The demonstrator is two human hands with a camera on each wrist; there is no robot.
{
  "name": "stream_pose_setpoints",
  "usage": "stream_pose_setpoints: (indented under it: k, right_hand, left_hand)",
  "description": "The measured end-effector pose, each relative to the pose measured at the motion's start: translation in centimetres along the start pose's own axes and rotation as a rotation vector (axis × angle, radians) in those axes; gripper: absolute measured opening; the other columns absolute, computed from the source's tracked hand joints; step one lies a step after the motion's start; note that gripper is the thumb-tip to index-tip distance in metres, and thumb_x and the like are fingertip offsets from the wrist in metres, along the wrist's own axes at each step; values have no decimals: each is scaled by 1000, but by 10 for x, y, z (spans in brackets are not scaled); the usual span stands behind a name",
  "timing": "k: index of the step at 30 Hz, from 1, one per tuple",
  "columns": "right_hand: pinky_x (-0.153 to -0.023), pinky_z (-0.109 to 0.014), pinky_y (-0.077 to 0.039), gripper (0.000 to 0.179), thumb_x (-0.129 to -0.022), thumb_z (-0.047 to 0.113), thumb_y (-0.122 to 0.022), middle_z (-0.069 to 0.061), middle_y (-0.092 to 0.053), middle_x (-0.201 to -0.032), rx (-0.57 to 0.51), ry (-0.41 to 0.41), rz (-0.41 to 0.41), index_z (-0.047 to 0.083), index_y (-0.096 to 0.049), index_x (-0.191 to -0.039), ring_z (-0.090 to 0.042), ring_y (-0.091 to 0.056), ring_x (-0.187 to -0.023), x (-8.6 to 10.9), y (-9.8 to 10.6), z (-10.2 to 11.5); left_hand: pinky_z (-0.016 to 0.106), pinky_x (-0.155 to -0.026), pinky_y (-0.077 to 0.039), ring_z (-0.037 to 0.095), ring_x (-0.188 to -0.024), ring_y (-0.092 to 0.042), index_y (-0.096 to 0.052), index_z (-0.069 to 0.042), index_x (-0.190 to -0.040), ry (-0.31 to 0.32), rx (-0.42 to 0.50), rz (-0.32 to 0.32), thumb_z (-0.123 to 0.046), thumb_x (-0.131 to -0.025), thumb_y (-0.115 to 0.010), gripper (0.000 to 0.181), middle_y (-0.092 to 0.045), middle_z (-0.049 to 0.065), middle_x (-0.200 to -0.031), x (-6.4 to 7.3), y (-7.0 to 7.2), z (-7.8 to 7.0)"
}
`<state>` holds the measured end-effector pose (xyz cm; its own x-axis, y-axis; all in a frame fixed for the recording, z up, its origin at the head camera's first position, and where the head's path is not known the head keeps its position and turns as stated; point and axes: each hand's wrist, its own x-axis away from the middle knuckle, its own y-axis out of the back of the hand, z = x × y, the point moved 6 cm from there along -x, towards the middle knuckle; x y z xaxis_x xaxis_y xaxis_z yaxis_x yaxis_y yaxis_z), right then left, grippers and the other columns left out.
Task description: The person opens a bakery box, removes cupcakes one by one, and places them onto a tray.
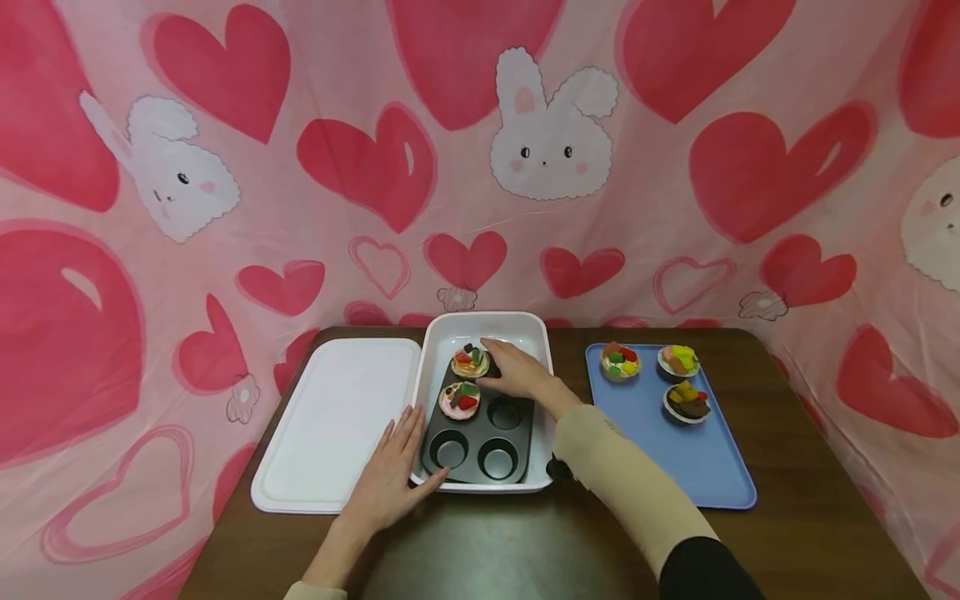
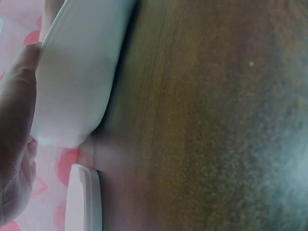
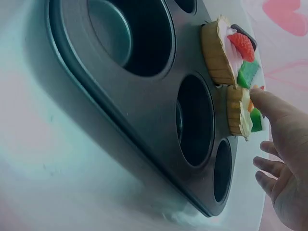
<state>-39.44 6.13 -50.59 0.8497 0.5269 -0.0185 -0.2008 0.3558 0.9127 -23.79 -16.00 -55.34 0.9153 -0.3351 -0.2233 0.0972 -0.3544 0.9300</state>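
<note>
A dark muffin tin [image 1: 475,442] sits inside a white basin [image 1: 525,327]. Two fruit-topped cupcakes stand in its left column: a pink-cream cupcake [image 1: 459,402] and a farther yellowish one [image 1: 470,362]. My right hand [image 1: 517,371] is over the tin's far right part, fingers extended and apart. In the right wrist view its thumb [image 3: 272,103] is by the farther cupcake; whether they touch I cannot tell. Empty cups [image 3: 195,120] show beside the cupcakes. My left hand [image 1: 393,475] rests at the basin's near-left rim, fingers straight along the side, thumb by the front edge.
A blue tray [image 1: 645,450] on the right bears three more topped cupcakes, among them a brown-topped cupcake [image 1: 686,403]. On the left lies a white tray [image 1: 337,425]. All stand on a brown wooden table [image 1: 517,550] before a pink heart-patterned cloth [image 1: 645,208].
</note>
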Motion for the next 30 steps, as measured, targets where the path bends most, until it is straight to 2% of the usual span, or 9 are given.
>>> stream_pose_setpoints:
  k: [8,16,23,30]
  right_hand:
    - [-135,-52,-37,87,-102,40,-78,-21,-47,-172,-43,-48,17,3,-37,-169,-37,-47,-160,-10,-7,2]
    - [-133,-52,-41,89,-96,42,-84,-18,-53,-168,-60,-70,-12,5,-44,-167,-35,-53,-155,-19,-7,6]
    - [-124,-52,-52,87,-92,50,-85,-15,-66,-153,13,-112,-15,7,-53,-160,-32,-65,-138,-28,-9,17]
    - [-119,-52,-56,82,-91,49,-87,-15,-70,-144,88,-153,-27,8,-58,-155,-30,-68,-131,-35,-11,21]
  left_hand:
    - [60,-137,-30,34,-170,-31,-33,-1,-171,-10,-4,-18,-66,-95,-71,107,-34,14,-181,3,2,1]
    - [58,-138,-28,33,-170,-29,-33,-1,-171,-10,16,2,-66,-96,-71,107,-33,14,-181,4,3,1]
    - [60,-136,-31,33,-169,-32,-34,1,-170,-19,7,-16,-65,-95,-72,107,-34,16,-180,6,4,2]
    - [59,-136,-31,34,-169,-33,-34,2,-170,-20,5,-9,-65,-96,-72,106,-34,17,-180,7,4,3]
